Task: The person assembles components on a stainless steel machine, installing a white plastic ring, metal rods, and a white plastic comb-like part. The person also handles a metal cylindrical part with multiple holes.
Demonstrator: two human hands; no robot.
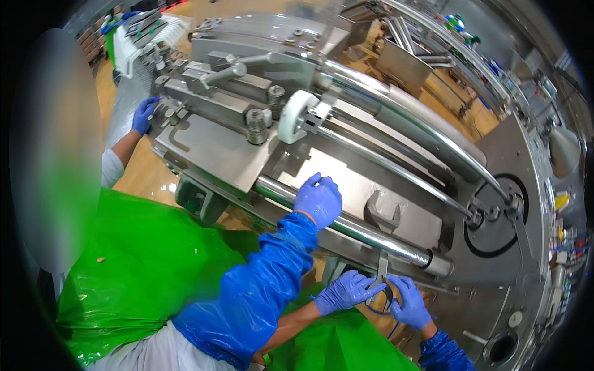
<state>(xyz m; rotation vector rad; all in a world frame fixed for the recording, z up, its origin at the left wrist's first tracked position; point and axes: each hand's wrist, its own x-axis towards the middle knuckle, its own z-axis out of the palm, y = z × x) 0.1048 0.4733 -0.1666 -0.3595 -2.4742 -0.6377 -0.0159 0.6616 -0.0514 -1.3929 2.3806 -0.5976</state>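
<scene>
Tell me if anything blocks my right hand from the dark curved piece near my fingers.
Nothing visible does: the right hand is right beside the dark curved piece, with the left hand close on its other side. A co-worker's hand, by the polished bar, is clear of that gap.

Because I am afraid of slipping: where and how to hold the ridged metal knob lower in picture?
Probably around the ridged side of the metal knob, coming from above: it stands upright, its top looks uncovered; a pale cylinder crowds its right.
</scene>
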